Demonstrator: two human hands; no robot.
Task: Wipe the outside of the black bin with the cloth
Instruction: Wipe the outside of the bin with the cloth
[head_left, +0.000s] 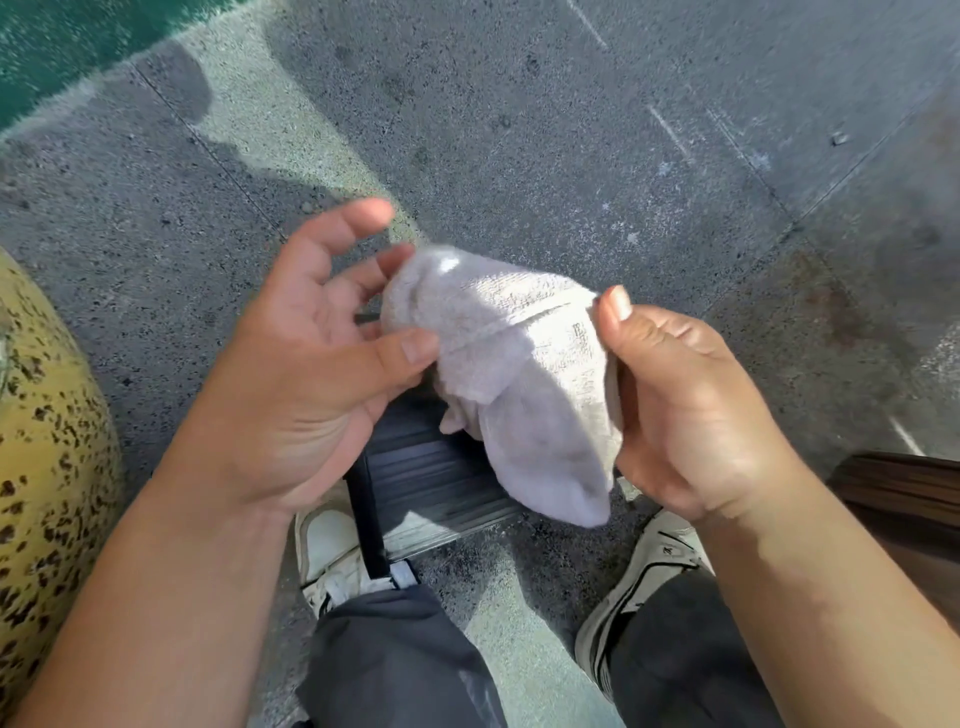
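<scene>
A pale grey-white cloth (514, 374) hangs bunched between both hands at the middle of the head view. My right hand (691, 410) grips its right side, thumb up on the top edge. My left hand (322, 353) pinches the cloth's left side with the thumb, the other fingers spread loosely above. Directly below the cloth, on the floor between my feet, lies the black bin (415, 478), ribbed and dark, mostly hidden by my hands and the cloth.
Grey speckled stone floor (571, 130) all round, with a green strip (62, 47) at the far left. A yellow spotted fabric (47, 447) bulges at the left edge. A brown object (909, 499) sits at the right edge. My white shoes (332, 551) flank the bin.
</scene>
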